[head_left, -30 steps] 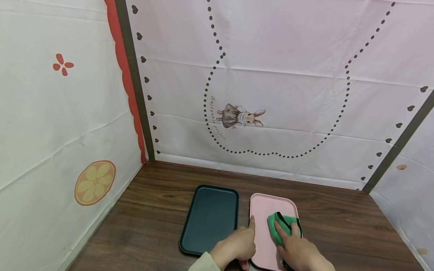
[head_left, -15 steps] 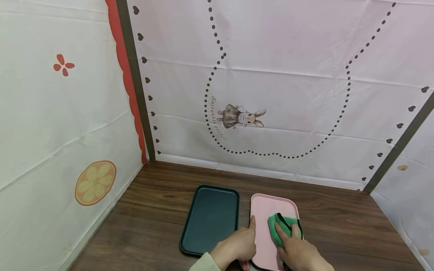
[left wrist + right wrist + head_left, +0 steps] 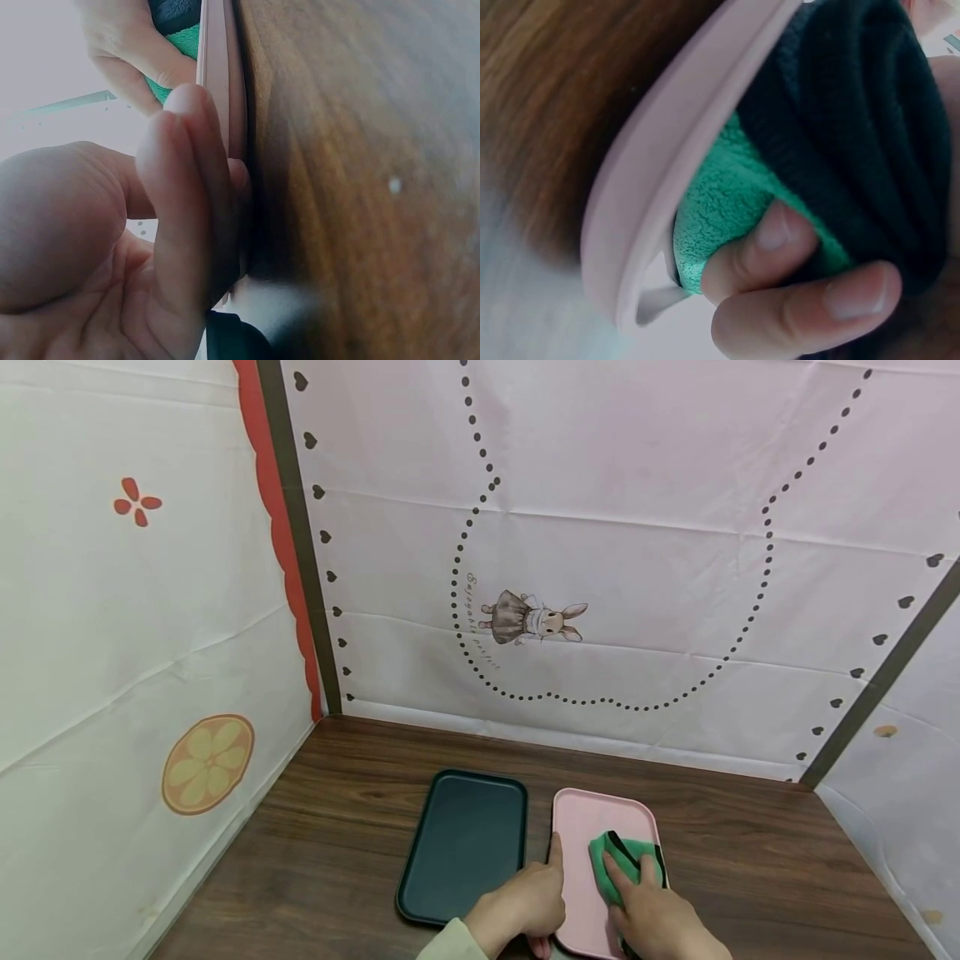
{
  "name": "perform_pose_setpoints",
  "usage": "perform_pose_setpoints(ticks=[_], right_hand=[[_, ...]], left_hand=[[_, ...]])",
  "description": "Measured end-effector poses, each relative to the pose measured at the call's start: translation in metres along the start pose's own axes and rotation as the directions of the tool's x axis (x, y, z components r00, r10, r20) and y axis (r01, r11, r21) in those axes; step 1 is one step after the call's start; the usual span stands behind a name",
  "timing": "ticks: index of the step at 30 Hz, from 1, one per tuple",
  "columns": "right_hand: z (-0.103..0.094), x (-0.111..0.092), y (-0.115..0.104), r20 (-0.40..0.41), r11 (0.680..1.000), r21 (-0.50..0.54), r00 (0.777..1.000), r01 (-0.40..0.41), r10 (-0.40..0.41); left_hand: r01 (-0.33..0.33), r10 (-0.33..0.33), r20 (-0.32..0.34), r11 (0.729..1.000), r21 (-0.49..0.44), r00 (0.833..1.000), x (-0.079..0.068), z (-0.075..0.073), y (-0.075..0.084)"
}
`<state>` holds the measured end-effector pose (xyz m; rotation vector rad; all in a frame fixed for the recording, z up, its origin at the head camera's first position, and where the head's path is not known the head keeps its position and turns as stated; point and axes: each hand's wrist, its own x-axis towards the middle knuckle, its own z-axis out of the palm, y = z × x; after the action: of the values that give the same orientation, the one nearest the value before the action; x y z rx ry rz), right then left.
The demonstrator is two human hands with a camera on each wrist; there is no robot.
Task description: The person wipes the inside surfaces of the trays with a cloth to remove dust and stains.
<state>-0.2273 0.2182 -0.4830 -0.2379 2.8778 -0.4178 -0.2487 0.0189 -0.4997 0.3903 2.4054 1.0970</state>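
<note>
A pink tray [image 3: 585, 814] lies on the wooden table, its long side pointing away from me. On its right half sits a folded green cloth with black edging [image 3: 602, 860]. My right hand [image 3: 660, 914] grips this cloth and presses it onto the tray; in the right wrist view, fingers [image 3: 780, 262] curl against the green cloth [image 3: 724, 199] beside the tray's pink rim [image 3: 649, 172]. My left hand [image 3: 528, 897] rests at the tray's left edge, index finger straight along the rim. The left wrist view shows its fingers [image 3: 180, 187] against the tray's side [image 3: 217, 67], close over the table.
A dark teal tray [image 3: 468, 843] lies left of the pink one, a narrow strip of table between them. The brown wooden table [image 3: 322, 843] reaches to a printed fabric wall [image 3: 630, 602] at the back. More fabric walls [image 3: 112, 635] stand at both sides.
My right hand and the green cloth have shifted very slightly left on the pink tray. The left hand stays at the tray's edge, and both trays lie where they were.
</note>
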Motion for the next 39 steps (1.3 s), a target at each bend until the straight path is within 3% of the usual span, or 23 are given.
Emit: perform_pose_setpoints(ticks=[31,39], right_hand=[[0.006,0.004,-0.028,-0.045,0.999,0.011,0.998,0.036,-0.035],[0.008,0.006,-0.036,-0.012,0.999,0.014,1.0,0.029,-0.028]], left_hand=[[0.017,-0.017,-0.008,1.0,0.026,1.0,0.0,-0.002,0.003],[0.018,-0.018,0.011,1.0,0.008,1.0,0.001,-0.003,0.002]])
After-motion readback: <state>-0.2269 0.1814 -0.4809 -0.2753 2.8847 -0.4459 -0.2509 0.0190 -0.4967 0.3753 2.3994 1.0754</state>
